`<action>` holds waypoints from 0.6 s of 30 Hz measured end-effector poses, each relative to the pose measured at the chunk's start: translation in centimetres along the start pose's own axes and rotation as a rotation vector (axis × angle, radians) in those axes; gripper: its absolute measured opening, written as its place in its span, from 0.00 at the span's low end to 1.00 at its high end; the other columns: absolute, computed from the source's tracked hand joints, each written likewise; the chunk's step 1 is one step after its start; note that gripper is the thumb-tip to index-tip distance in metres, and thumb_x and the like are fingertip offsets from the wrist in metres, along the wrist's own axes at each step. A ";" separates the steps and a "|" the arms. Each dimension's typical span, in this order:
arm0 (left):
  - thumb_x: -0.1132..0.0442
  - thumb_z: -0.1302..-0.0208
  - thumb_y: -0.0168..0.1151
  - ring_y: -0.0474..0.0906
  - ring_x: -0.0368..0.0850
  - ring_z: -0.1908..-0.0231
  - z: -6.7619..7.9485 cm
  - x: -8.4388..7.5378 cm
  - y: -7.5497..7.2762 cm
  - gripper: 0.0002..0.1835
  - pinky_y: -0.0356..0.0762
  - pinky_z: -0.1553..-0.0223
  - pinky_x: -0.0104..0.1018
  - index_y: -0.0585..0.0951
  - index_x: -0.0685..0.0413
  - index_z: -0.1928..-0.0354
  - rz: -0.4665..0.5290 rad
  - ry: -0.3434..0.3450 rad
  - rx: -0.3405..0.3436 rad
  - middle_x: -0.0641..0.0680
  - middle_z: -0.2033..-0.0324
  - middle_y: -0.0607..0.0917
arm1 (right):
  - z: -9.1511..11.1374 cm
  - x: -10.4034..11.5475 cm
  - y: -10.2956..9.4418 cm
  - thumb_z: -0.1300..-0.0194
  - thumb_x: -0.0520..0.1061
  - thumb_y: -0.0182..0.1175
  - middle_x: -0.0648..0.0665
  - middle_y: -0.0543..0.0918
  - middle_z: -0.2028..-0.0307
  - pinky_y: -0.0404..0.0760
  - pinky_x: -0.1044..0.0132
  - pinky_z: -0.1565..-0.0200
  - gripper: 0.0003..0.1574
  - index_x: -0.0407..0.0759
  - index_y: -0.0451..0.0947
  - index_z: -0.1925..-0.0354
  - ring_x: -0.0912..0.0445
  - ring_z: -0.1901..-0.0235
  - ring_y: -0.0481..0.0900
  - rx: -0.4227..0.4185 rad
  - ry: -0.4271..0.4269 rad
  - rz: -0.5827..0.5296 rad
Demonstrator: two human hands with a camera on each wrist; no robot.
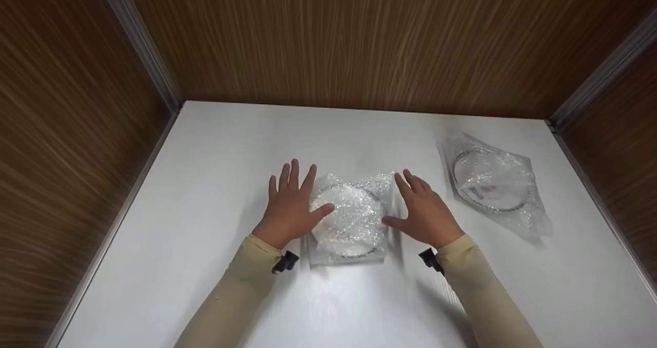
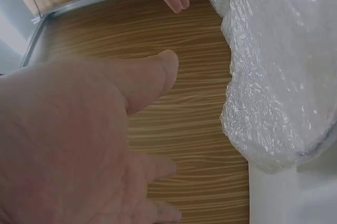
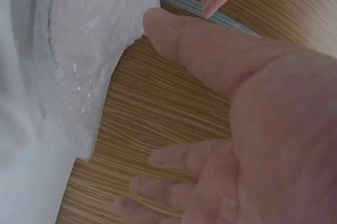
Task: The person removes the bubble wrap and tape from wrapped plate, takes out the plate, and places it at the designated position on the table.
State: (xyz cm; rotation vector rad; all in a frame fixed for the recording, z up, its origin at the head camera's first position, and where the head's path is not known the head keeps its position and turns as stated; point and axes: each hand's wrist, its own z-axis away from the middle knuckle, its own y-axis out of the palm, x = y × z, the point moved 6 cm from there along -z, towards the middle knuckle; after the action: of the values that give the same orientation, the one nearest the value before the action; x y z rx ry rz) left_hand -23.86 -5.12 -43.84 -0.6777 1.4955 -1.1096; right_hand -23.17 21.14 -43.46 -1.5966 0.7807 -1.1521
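A round, dark-rimmed item in clear bubble wrap [image 1: 354, 219] lies on the white table between my two hands. My left hand [image 1: 290, 209] is at its left side, fingers spread and straight, the thumb overlapping the wrap in the head view. On the other side, my right hand [image 1: 426, 212] has its fingers extended, with the thumb tip right at the wrap's right edge. Both wrist views show the palms bare, with the bubble wrap [image 2: 279, 71] beside the left thumb and the same wrap [image 3: 95, 50] close to the right thumb tip.
A second bubble-wrapped round item [image 1: 493, 181] lies at the right on the white table [image 1: 205, 184]. Wood-grain panels [image 1: 339, 45] wall the table at the back and both sides, with metal trim [image 1: 141, 40] at the corners.
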 end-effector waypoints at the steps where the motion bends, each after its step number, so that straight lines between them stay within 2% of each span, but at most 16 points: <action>1: 0.32 0.29 0.56 0.30 0.63 0.19 0.0 -0.1 0.1 0.51 0.31 0.23 0.65 0.48 0.50 0.17 0.004 0.007 0.008 0.67 0.19 0.38 | 0.0 0.1 0.1 0.39 0.60 0.74 0.27 0.57 0.23 0.66 0.34 0.31 0.62 0.32 0.56 0.22 0.30 0.26 0.59 0.000 -0.012 -0.002; 9: 0.36 0.28 0.57 0.29 0.63 0.20 0.1 -0.8 1.5 0.48 0.29 0.22 0.59 0.53 0.53 0.18 0.012 0.053 0.115 0.67 0.19 0.39 | -0.1 0.9 1.1 0.41 0.58 0.76 0.27 0.61 0.25 0.72 0.34 0.37 0.55 0.31 0.67 0.27 0.30 0.30 0.65 -0.008 -0.080 0.061; 18: 0.41 0.29 0.62 0.39 0.65 0.20 0.2 -1.3 3.7 0.47 0.46 0.22 0.56 0.56 0.56 0.19 0.010 0.115 0.205 0.68 0.20 0.45 | -0.3 1.4 2.2 0.37 0.53 0.74 0.29 0.70 0.29 0.74 0.36 0.38 0.47 0.32 0.69 0.29 0.32 0.33 0.71 0.041 -0.132 0.046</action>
State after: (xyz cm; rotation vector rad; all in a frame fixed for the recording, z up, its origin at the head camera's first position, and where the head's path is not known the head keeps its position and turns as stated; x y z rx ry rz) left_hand -22.84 -2.58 -46.66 -0.4707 1.4542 -1.2918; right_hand -22.91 19.14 -45.10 -1.5952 0.6997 -1.0125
